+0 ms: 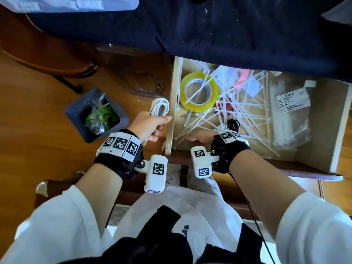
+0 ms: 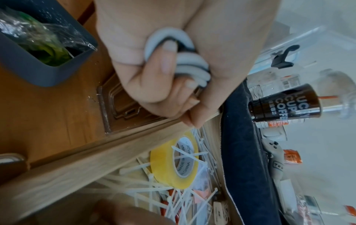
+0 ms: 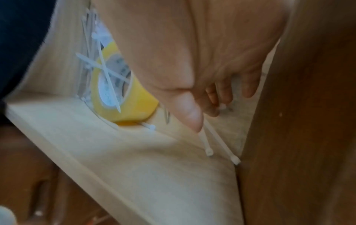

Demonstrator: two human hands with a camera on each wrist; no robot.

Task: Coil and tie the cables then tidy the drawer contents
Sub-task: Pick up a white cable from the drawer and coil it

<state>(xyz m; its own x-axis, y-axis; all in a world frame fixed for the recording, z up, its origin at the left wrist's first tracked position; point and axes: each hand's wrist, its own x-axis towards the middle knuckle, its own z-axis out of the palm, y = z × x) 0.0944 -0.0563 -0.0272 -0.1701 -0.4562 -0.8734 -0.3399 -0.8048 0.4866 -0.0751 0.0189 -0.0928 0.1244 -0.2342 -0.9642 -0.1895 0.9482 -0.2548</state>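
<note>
My left hand (image 1: 152,126) grips a coiled white cable (image 1: 159,108) just outside the left wall of the open drawer (image 1: 172,111). In the left wrist view the fingers (image 2: 163,73) wrap round the cable's loops (image 2: 192,64). My right hand (image 1: 198,139) reaches into the drawer's near left corner. There, thumb and curled fingers (image 3: 192,115) close on loose white zip ties (image 3: 209,146); that view is blurred. A black cable (image 1: 233,123) lies in the drawer just beyond my right wrist. A yellow tape roll (image 1: 199,91) sits among scattered zip ties (image 1: 238,111).
A bag of zip ties (image 1: 289,119) lies at the drawer's right. A dark blue cloth (image 1: 228,31) hangs over the drawer's far end. A grey bin (image 1: 76,111) holding green waste stands on the wooden floor at left. A brown coffee cup (image 2: 285,105) stands on the tabletop.
</note>
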